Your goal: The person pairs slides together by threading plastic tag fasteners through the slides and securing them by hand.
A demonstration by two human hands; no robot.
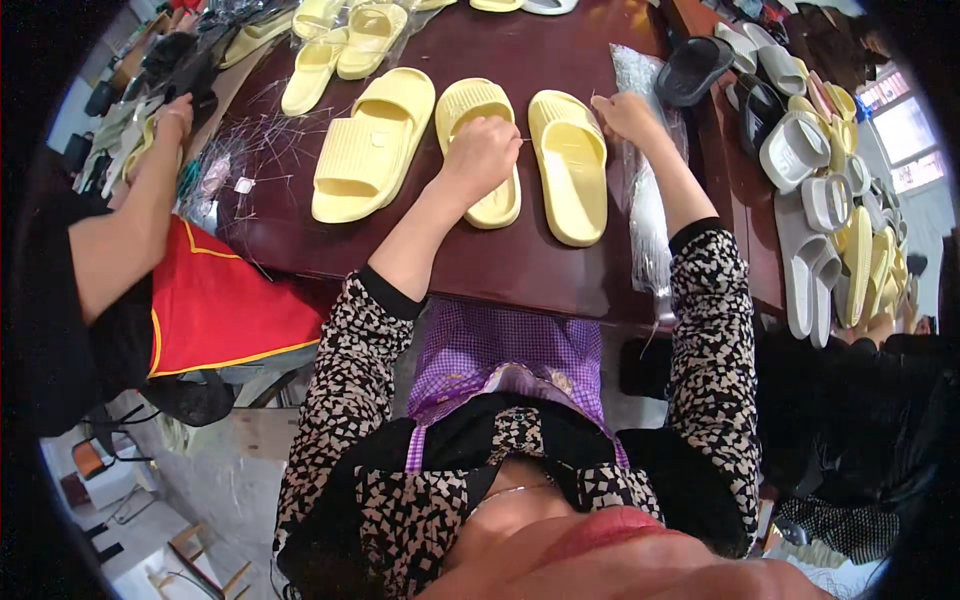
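Note:
Three groups of pale yellow slippers lie before me on the dark red table (560, 50). My left hand (482, 158) is closed over the strap of the middle slipper (492, 207); what its fingers pinch is hidden or too thin to tell. My right hand (628, 118) is pinched closed beside the strap of the right slipper (570, 190), and I cannot make out what is in it. To the left, two slippers (350, 190) overlap, one partly on the other. By my right forearm lies a long bundle of thin clear plastic strands (648, 215).
More yellow slippers (312, 72) sit at the far left beside scattered clear strands (265, 150). A black slipper (693, 72) is at the back right, near many white, grey and yellow slippers (795, 150). On the left, a co-worker's arm (140, 220) reaches in above a red cloth (225, 300).

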